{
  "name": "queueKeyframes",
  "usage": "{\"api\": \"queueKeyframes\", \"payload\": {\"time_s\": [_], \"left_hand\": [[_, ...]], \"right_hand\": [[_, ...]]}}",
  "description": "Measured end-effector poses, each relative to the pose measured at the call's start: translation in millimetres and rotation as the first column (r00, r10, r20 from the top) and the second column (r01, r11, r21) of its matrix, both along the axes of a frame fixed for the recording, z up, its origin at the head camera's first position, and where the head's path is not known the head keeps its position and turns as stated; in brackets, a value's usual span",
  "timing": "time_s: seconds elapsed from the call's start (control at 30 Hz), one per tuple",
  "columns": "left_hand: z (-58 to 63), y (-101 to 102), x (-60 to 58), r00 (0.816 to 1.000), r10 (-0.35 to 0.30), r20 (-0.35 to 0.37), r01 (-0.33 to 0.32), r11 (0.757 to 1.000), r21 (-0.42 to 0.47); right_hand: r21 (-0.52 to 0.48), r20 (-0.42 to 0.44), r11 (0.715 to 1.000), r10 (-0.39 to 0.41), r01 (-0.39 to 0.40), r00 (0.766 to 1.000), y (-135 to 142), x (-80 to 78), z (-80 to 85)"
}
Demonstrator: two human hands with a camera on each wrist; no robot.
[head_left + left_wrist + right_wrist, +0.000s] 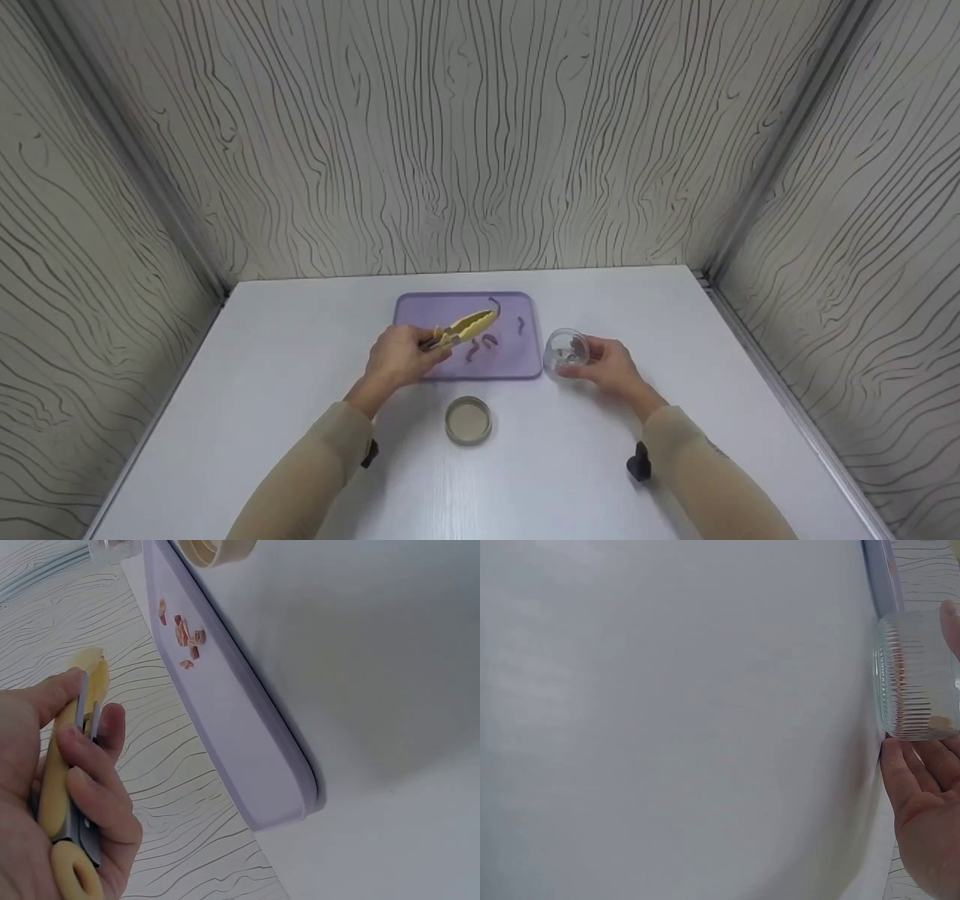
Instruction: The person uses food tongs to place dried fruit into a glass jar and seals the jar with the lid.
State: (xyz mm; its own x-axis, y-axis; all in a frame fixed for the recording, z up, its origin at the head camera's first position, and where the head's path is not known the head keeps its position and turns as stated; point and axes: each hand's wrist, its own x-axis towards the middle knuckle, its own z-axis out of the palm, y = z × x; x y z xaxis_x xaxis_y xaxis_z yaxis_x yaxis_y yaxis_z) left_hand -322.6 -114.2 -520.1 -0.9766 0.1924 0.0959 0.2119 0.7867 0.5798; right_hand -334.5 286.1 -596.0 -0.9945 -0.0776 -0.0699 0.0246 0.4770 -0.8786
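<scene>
My left hand (397,358) grips a pair of yellow-tipped tongs (471,325) above a purple tray (442,306). In the left wrist view, yellow padded handles of the tongs (56,787) lie in the palm, under curled fingers. Several small reddish-brown strips (489,341) lie on the tray; another strip (496,302) overlaps the tong tips in the head view. At the tray's right edge, my right hand (611,366) holds a clear jar (568,349) between thumb and fingers. The ribbed jar (904,675) has a few pieces inside and its mouth is uncovered.
A round beige lid (468,421) lies on the white table (525,465) in front of the tray. Wood-grain patterned panels (450,150) enclose the table at the back and on both sides.
</scene>
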Motion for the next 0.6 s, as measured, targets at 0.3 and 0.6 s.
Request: {"api": "queueKeyframes", "payload": {"time_s": [0.3,0.6], "left_hand": [[2.6,6.0,4.8,0.998,-0.054,-0.016,0.055,0.998,0.026],[5.9,11.6,10.3,0.995,-0.100,-0.004,0.100,0.994,0.044]], "right_hand": [[-0.005,0.013,1.000,-0.010,0.010,1.000,-0.9,1.3,1.5],[0.027,0.019,0.999,-0.024,0.024,1.000,-1.6,3.4,3.7]]}}
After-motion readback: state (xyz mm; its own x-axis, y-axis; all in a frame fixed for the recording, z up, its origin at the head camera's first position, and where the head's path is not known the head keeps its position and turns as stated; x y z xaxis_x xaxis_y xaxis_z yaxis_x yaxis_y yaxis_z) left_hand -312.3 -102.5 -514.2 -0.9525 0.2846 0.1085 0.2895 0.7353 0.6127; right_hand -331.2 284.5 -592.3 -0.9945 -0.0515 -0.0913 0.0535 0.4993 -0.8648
